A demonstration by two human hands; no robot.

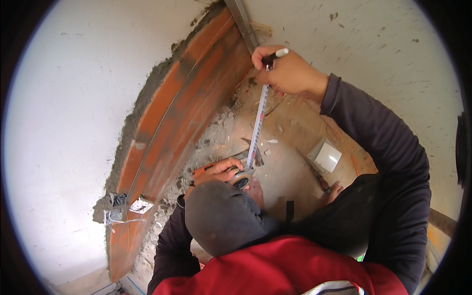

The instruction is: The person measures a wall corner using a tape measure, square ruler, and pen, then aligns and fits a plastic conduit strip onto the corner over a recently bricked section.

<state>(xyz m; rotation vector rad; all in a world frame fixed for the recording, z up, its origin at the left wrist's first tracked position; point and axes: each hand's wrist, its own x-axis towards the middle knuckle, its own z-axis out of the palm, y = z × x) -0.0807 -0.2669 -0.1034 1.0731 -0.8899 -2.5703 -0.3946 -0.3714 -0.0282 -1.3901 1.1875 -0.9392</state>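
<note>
- Left hand (222, 170) is grasping the round tape measure case (240, 182), near, by the person's knee (221, 216).
- Tape blade (258, 123) is running out from the case, slanting far and slightly right up to the right hand (292, 73).
- Right hand is grasping a dark marker (269, 59) with a white end; cannot tell if its fingers are also pinching the blade.
- Tape measure is lying between both hands, over the dusty floor (282, 167).
- Orange-brown panel (172, 118) is standing along the left wall (88, 98), grey mortar (142, 93) edging its top.
- Wires (129, 221) are sticking out at the panel's near end.
- White square piece (325, 156) is lying right of the tape, near a bare foot (335, 191).
- Orange tool (199, 171) is lying beside the left hand, partly hidden.
- Metal bar (241, 22) is standing at the far end.
</note>
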